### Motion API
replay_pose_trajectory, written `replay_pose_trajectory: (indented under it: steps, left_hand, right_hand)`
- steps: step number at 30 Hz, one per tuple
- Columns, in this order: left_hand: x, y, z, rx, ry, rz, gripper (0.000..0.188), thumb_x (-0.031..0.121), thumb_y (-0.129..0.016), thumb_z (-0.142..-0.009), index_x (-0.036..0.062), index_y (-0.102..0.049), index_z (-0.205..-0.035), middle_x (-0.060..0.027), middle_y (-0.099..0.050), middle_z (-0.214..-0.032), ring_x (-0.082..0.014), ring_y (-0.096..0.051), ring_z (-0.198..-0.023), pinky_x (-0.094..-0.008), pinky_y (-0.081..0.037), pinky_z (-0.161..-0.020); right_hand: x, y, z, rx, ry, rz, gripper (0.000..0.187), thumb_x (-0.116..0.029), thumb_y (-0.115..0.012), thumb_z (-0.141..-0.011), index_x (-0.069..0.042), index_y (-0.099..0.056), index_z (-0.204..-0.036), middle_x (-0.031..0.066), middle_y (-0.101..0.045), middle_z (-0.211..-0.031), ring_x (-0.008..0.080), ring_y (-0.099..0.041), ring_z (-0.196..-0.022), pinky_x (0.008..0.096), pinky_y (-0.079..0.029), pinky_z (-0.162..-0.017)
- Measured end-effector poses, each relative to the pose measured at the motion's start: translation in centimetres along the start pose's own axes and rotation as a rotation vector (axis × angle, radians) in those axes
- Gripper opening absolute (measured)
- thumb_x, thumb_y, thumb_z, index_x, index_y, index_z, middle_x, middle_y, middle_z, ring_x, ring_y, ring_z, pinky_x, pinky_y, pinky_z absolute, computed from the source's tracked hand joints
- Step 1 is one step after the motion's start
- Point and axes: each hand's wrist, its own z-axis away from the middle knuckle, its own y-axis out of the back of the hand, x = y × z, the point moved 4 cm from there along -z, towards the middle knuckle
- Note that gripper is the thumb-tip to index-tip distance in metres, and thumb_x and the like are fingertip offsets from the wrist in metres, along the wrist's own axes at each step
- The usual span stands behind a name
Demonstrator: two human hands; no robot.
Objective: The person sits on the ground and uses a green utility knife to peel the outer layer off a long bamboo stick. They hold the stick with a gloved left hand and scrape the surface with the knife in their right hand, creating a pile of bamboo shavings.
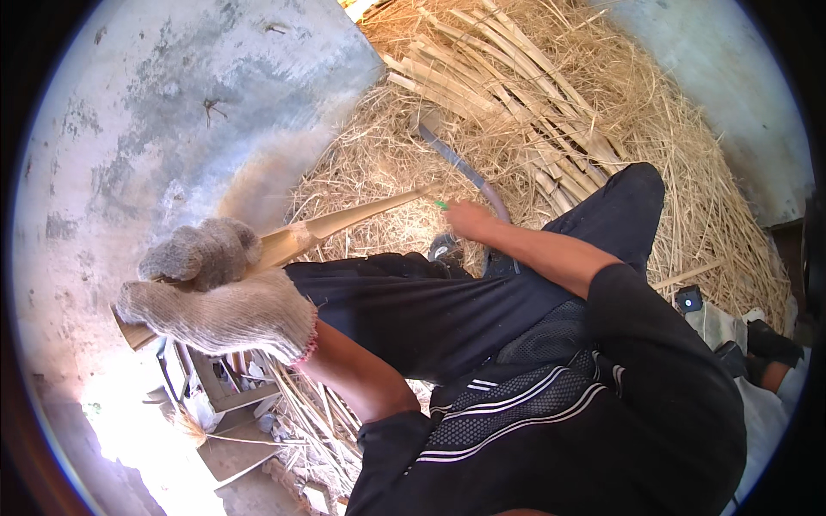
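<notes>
My left hand [228,314], in a knitted grey-beige glove, is closed round the thick end of a split bamboo piece [353,222]. The pale bamboo slants up to the right across my lap and narrows to a thin tip. Near that tip my bare right hand [469,221] is closed on a small thing with a green part [441,205]. Most of it is hidden in the fingers, so its kind cannot be made out. Just beyond the right hand lies a curved grey strip [460,161], partly in the shavings.
Pale fibrous shavings [361,155] cover the floor ahead, with a stack of split bamboo strips [516,95] on top. A stained wall [198,95] rises at the left. Boxes with scraps [237,396] stand at lower left. Part of another person [779,361] shows at the right edge.
</notes>
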Motion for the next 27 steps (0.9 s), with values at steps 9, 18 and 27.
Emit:
replay_pose_trajectory:
  steps: [9, 18, 27]
  left_hand:
    - [-0.6, 1.7, -1.1, -0.090, 0.016, 0.011, 0.061, 0.062, -0.040, -0.096, 0.0204, -0.025, -0.054, 0.0065, -0.018, -0.048, -0.0074, -0.017, -0.040, -0.0247, -0.019, -0.040]
    - [-0.4, 0.4, -0.3, -0.134, 0.028, 0.050, 0.059, 0.061, -0.040, -0.096, 0.0207, -0.026, -0.055, 0.0063, -0.018, -0.049, -0.0070, -0.017, -0.040, -0.0246, -0.017, -0.040]
    - [0.0, 0.1, 0.4, -0.195, 0.027, 0.123, 0.057, 0.059, -0.039, -0.097, 0.0186, -0.032, -0.058, 0.0060, -0.021, -0.050, -0.0067, -0.019, -0.040, -0.0249, -0.019, -0.038]
  right_hand:
    - [-0.5, 5.8, 1.1, -0.041, -0.071, -0.056, 0.038, -0.028, -0.040, -0.101, -0.001, -0.060, -0.119, 0.0204, -0.068, -0.093, 0.0346, -0.067, -0.086, 0.0465, -0.054, -0.080]
    - [-14.9, 12.5, 10.2, 0.143, 0.190, -0.559, 0.032, -0.029, -0.044, -0.101, 0.002, -0.050, -0.107, 0.0272, -0.057, -0.062, 0.0488, -0.059, -0.062, 0.0540, -0.045, -0.059]
    - [-15.9, 13.6, 12.1, 0.134, 0.283, -0.586, 0.032, -0.030, -0.043, -0.101, 0.001, -0.048, -0.103, 0.0311, -0.059, -0.067, 0.0514, -0.060, -0.065, 0.0578, -0.047, -0.061]
